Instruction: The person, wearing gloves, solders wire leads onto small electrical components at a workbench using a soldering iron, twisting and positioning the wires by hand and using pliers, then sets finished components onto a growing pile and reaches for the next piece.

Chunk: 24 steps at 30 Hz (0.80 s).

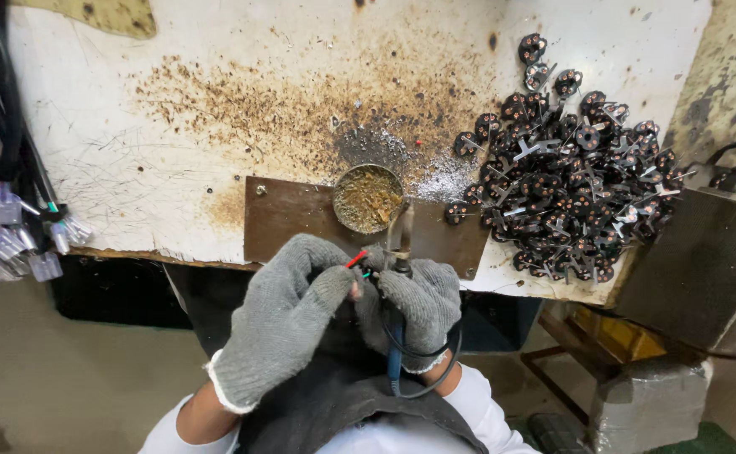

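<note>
Thin red wire [356, 258] is being pinched at the fingertips of the gloved left hand [288, 315], right at the bench edge. Just beside it, a soldering iron [400, 244] is being gripped in the gloved right hand [418, 307], tip pointing toward the round tin [368, 198] above. A pile of black plug parts [570, 176] is lying well apart at right.

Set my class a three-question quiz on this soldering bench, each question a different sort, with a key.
1. True or false: the right hand holds the soldering iron.
2. Which side of the round tin does the pile of black plug parts lie on? A) left B) right C) in front
3. Fill in: the left hand pinches a ___ wire at its fingertips.

Key: 1 true; 2 B; 3 red. Both hands wear grey gloves; the tin sits on a brown plate.
</note>
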Each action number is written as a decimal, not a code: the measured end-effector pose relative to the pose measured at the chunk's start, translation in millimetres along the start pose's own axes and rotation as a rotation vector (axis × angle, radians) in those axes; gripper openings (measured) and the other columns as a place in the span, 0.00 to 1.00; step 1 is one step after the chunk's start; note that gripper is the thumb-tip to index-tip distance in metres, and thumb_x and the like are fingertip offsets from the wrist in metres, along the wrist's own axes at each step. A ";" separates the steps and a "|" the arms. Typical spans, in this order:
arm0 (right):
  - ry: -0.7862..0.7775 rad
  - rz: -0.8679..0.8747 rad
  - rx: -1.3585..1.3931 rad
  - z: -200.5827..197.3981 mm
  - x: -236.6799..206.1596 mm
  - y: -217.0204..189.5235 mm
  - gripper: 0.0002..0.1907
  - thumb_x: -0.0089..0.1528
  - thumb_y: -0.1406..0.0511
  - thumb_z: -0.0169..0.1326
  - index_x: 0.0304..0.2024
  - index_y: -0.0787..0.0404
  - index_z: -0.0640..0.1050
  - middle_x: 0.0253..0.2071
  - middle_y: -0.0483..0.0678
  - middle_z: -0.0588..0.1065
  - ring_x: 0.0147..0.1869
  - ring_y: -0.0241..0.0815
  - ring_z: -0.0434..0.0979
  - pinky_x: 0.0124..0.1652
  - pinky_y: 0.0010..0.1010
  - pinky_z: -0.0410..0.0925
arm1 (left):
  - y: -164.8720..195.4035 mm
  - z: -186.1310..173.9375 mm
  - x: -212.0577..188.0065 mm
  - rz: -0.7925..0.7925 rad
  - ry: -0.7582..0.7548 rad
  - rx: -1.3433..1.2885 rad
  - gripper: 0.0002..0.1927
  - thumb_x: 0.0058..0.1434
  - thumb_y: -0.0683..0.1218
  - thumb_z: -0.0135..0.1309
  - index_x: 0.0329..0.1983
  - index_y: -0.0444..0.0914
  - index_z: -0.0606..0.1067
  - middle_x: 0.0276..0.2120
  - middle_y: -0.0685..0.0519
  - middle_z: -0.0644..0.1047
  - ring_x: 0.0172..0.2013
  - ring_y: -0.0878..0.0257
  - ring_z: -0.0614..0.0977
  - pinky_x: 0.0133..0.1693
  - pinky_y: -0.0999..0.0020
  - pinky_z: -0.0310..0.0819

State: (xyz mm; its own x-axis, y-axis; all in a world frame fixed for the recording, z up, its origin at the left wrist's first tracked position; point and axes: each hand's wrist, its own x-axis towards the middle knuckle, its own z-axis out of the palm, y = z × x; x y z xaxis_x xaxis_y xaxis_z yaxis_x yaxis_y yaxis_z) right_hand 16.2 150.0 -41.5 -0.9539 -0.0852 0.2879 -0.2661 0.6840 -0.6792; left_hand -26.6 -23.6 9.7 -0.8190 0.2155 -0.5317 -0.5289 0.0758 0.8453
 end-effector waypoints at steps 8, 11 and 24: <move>0.141 0.083 0.043 8.1 0.6 -3.4 0.19 0.63 0.71 0.63 0.52 0.60 0.69 0.46 0.52 0.81 0.49 0.52 0.84 0.51 0.41 0.73 | -7.2 5.2 9.5 0.293 0.171 0.505 0.07 0.60 0.43 0.60 0.40 0.37 0.77 0.34 0.48 0.79 0.27 0.55 0.83 0.31 0.64 0.77; 0.136 0.091 -0.040 8.9 -2.4 -2.2 0.19 0.61 0.71 0.64 0.50 0.58 0.70 0.44 0.51 0.81 0.49 0.52 0.84 0.51 0.42 0.73 | -11.6 2.0 9.0 0.407 0.177 0.513 0.07 0.59 0.43 0.61 0.39 0.37 0.76 0.38 0.48 0.79 0.33 0.52 0.83 0.34 0.63 0.78; 0.122 0.241 0.081 5.8 -4.6 -10.4 0.12 0.60 0.70 0.62 0.46 0.59 0.76 0.42 0.48 0.80 0.46 0.47 0.82 0.47 0.39 0.72 | -16.5 5.5 9.6 0.491 0.218 0.574 0.08 0.57 0.43 0.60 0.36 0.37 0.74 0.38 0.47 0.78 0.35 0.51 0.83 0.35 0.61 0.78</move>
State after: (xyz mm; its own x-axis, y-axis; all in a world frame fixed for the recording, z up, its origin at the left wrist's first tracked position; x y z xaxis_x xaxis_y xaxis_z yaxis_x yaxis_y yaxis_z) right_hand 22.6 139.1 -39.7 -0.9684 0.1641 0.1876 -0.0488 0.6132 -0.7884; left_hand -24.6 -17.5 -9.0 -0.9858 0.1634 -0.0386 0.0538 0.5253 0.8492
